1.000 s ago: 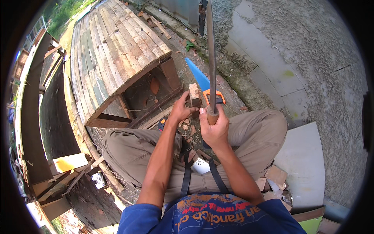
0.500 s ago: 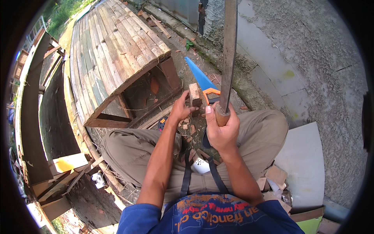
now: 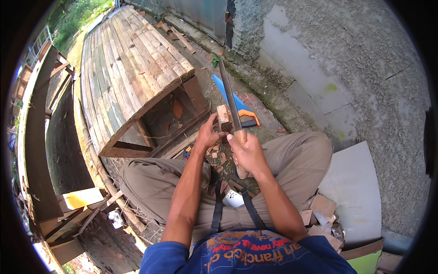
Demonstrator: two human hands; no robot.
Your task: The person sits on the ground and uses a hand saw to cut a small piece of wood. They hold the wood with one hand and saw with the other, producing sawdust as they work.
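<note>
My right hand (image 3: 250, 156) is wrapped round the wooden handle of a machete (image 3: 232, 97), whose long dark blade points away and slightly left. Standing upright on the ground is a small wood block (image 3: 223, 114), just left of the blade's lower part. My left hand (image 3: 208, 137) grips this block low on its left and near sides, its fingertips close to my right thumb. Beyond the machete lies a handsaw (image 3: 220, 86) with a blue blade and an orange and black handle, partly hidden behind the machete blade.
A low bamboo-slat platform (image 3: 137, 59) stands at the far left. The rough concrete wall (image 3: 365, 68) rises on the right. Wood offcuts (image 3: 323, 206) and a pale curved panel (image 3: 353, 192) lie by my right knee. Wood chips (image 3: 214, 155) litter the ground between my legs.
The machete has swung down from its raised upright position to beside the wood block, tilting left. My right hand has come lower and closer to my left hand, which still grips the block.
</note>
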